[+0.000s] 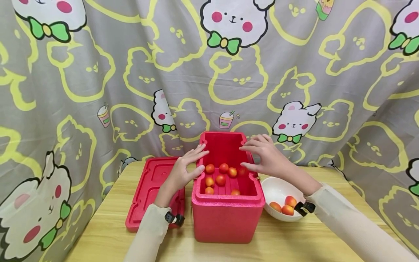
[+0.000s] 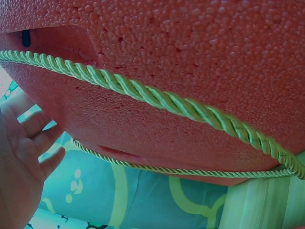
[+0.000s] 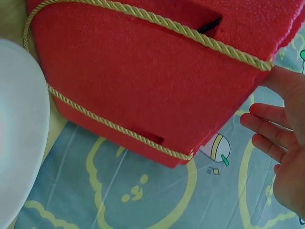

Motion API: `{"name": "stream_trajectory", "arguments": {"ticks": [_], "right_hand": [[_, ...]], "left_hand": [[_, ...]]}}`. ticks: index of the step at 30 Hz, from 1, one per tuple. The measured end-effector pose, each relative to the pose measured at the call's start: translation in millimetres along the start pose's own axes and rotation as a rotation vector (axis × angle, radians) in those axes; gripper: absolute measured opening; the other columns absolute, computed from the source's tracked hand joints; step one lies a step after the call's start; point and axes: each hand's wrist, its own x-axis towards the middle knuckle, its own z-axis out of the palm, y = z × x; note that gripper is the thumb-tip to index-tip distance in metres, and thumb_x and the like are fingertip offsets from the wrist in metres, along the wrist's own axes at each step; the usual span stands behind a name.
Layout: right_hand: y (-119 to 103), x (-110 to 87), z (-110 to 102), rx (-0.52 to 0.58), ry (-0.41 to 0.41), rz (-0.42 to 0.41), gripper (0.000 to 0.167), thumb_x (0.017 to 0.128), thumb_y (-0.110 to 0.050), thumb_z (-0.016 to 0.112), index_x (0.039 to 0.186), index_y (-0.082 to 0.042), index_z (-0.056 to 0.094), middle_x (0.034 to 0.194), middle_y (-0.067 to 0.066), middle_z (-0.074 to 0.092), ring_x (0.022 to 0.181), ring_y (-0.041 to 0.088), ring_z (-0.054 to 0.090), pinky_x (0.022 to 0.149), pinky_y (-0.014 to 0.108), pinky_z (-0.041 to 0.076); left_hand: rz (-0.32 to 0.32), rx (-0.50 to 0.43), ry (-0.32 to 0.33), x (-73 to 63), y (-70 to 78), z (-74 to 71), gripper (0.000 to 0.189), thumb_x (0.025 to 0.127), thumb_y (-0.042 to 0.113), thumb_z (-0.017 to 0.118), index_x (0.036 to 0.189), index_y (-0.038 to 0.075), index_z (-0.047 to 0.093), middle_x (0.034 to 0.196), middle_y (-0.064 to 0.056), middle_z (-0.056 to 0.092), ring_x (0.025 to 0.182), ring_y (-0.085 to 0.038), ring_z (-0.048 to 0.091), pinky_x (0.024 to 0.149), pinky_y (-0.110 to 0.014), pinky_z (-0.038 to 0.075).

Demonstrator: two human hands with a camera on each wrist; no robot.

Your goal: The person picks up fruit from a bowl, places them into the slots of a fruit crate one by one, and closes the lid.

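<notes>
A red foam box stands lidless on the table, with several small round red-orange fruits spread over its floor. My left hand is at the box's left rim, fingers extended and thumb apart, holding nothing. Across the opening, my right hand hovers over the right rim with its fingers spread and slightly bent, also holding nothing. In the left wrist view the left hand shows beside the box wall, below a twisted gold cord. The right wrist view shows the right hand with fingertips near the box edge.
The red lid lies flat on the table to the left of the box. To the right sits a white bowl holding 3 fruits, partly under the right forearm. Behind the wooden table hangs a patterned curtain.
</notes>
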Motion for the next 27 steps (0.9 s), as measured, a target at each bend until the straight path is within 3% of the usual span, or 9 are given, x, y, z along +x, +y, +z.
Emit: {"name": "stream_trajectory", "arguments": {"ticks": [8,13,17,27], "right_hand": [[17.3,-15.8,-9.6,0.021,0.084,0.051,0.044,0.071,-0.016,0.09,0.111,-0.004,0.077,0.104,0.01,0.074,0.101,0.026,0.058,0.091,0.051,0.038],[31.3,-31.5,-14.5,0.006,0.084,0.088,0.044,0.07,-0.015,0.091,0.11,-0.006,0.077,0.102,0.01,0.075,0.1,0.026,0.058,0.089,0.05,0.037],[43.2,-46.7,-14.4,0.002,0.061,0.094,0.041,0.069,-0.013,0.091,0.107,-0.006,0.078,0.1,0.009,0.074,0.097,0.024,0.056,0.085,0.047,0.034],[56.4,-86.7,-1.1,-0.041,-0.111,0.068,0.036,0.067,-0.017,0.092,0.099,-0.007,0.08,0.095,0.005,0.075,0.095,0.023,0.057,0.089,0.052,0.037]], "left_hand": [[0.0,-0.006,-0.003,0.1,0.3,0.7,0.055,0.092,0.03,0.065,0.145,0.018,0.059,0.159,-0.007,0.047,0.152,-0.02,0.038,0.123,-0.058,0.029],[-0.003,-0.007,-0.001,0.3,1.5,-1.4,0.055,0.091,0.025,0.066,0.145,0.017,0.059,0.159,-0.008,0.047,0.151,-0.022,0.039,0.123,-0.058,0.029],[-0.008,-0.003,-0.002,0.1,1.5,-2.3,0.056,0.089,0.019,0.067,0.145,0.016,0.059,0.159,-0.007,0.047,0.151,-0.022,0.039,0.123,-0.059,0.03],[-0.013,-0.008,-0.007,-0.1,1.1,-1.4,0.057,0.092,0.035,0.065,0.146,0.019,0.058,0.16,-0.003,0.046,0.152,-0.02,0.037,0.123,-0.058,0.029]]}}
